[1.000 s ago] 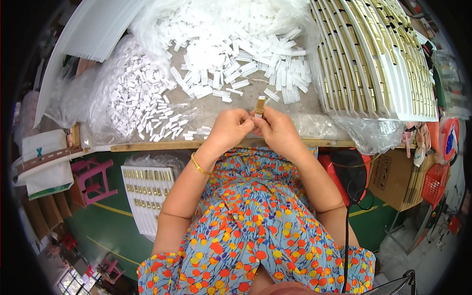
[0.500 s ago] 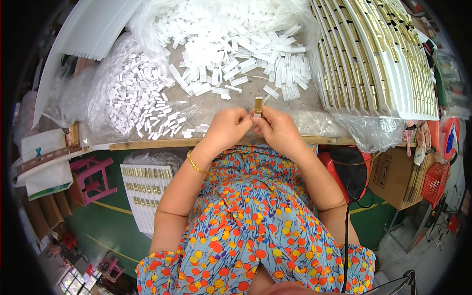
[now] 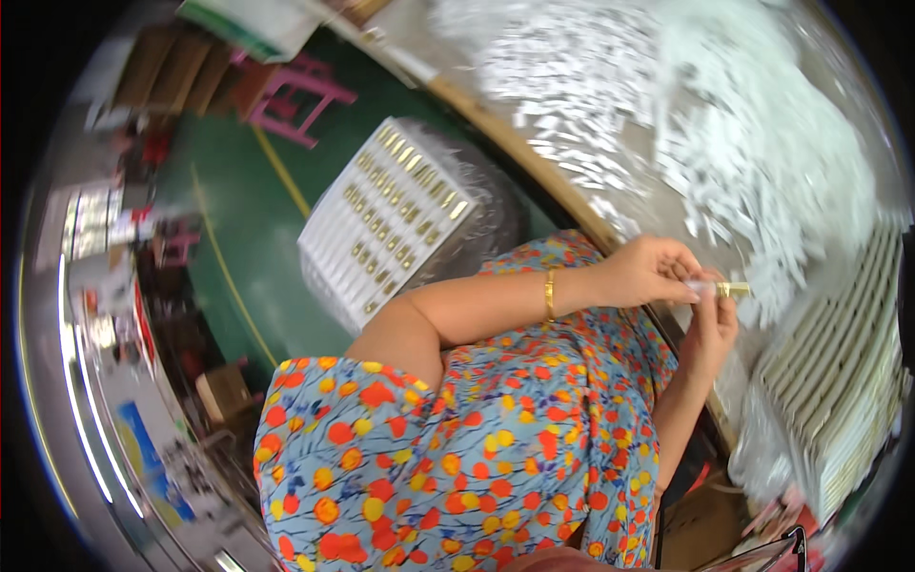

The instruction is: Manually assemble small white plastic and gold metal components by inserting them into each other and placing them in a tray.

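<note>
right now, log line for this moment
left hand: holding gold-tipped piece; right hand: same piece; white tray: gold pieces in rows

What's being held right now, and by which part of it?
The right hand holds a small gold-coloured rectangular piece by its end nearest the left hand; blur hides whether that hand grips the whitish piece there.

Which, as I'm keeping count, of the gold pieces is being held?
The gold piece held between left hand and right hand; those on the white tray lie in rows, untouched.
</note>
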